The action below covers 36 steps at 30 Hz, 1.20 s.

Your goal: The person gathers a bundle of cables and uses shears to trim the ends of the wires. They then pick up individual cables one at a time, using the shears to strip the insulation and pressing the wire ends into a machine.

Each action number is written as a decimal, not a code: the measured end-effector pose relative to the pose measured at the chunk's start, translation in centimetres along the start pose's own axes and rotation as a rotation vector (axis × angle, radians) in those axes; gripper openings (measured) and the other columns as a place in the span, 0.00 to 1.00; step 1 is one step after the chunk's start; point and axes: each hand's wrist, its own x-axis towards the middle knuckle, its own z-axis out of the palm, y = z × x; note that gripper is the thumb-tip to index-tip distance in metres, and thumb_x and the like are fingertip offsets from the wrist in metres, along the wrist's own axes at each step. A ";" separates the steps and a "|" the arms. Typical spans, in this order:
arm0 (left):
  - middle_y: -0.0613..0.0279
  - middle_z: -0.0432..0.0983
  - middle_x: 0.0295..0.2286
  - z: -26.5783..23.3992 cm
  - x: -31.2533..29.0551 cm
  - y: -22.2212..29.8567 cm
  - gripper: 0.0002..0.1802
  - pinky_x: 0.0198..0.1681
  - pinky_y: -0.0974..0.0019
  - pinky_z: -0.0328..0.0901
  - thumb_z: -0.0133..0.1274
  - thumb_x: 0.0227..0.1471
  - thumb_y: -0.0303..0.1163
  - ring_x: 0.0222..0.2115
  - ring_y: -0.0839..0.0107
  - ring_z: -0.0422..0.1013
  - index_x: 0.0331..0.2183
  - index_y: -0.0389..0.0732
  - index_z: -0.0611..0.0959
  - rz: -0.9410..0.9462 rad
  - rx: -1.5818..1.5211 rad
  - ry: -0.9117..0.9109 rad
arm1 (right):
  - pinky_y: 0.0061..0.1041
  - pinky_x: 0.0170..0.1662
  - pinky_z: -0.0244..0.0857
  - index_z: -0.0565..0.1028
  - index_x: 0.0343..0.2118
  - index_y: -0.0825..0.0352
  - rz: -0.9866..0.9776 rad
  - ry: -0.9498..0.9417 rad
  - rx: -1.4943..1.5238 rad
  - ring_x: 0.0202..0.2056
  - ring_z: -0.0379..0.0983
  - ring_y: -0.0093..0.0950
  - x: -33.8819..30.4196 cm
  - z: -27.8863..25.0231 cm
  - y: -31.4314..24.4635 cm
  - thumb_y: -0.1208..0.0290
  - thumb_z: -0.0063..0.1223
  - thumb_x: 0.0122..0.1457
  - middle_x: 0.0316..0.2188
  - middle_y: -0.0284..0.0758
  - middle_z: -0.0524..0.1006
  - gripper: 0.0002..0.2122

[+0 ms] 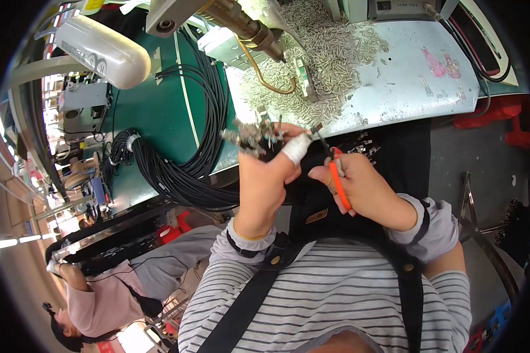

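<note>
Two busy hands mid-frame: your left hand (266, 172) pinches a small part (316, 127) (metal cluster (247, 137) there too), presumably steadying it for the orange-handled pliers (339, 186) your right hand (365, 183) grips.

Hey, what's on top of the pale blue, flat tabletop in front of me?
On the pale blue tabletop, small silvery metal pieces lie heaped toward the left; pink figure decals show toward the right. Whatever lies beneath the thickest heap is covered and can't be seen.

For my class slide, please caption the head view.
Right hand grips an orange-handled tool; left hand holds small metal parts.
</note>
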 end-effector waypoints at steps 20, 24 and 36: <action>0.68 0.63 0.16 -1.1 7.5 2.2 0.08 0.11 0.80 0.46 0.50 0.43 0.22 0.10 0.85 0.51 0.30 0.35 0.71 -0.158 -0.139 -0.177 | 0.14 0.13 0.51 0.66 0.28 0.69 -0.142 0.260 0.164 0.10 0.54 0.13 8.1 -2.8 -2.6 0.71 0.46 0.53 0.10 0.25 0.60 0.06; 0.68 0.64 0.17 -0.8 7.3 2.5 0.08 0.11 0.80 0.46 0.50 0.43 0.22 0.10 0.85 0.51 0.30 0.35 0.70 -0.137 -0.099 -0.170 | 0.14 0.13 0.50 0.66 0.28 0.69 -0.173 0.271 0.162 0.10 0.54 0.14 8.3 -2.7 -2.3 0.71 0.46 0.53 0.10 0.25 0.60 0.06; 0.67 0.63 0.17 -0.8 7.2 2.7 0.10 0.12 0.79 0.47 0.51 0.41 0.20 0.11 0.84 0.53 0.31 0.35 0.71 -0.155 -0.079 -0.140 | 0.14 0.13 0.51 0.66 0.27 0.68 -0.202 0.294 0.089 0.10 0.54 0.13 8.2 -2.7 -2.3 0.71 0.46 0.53 0.11 0.25 0.60 0.06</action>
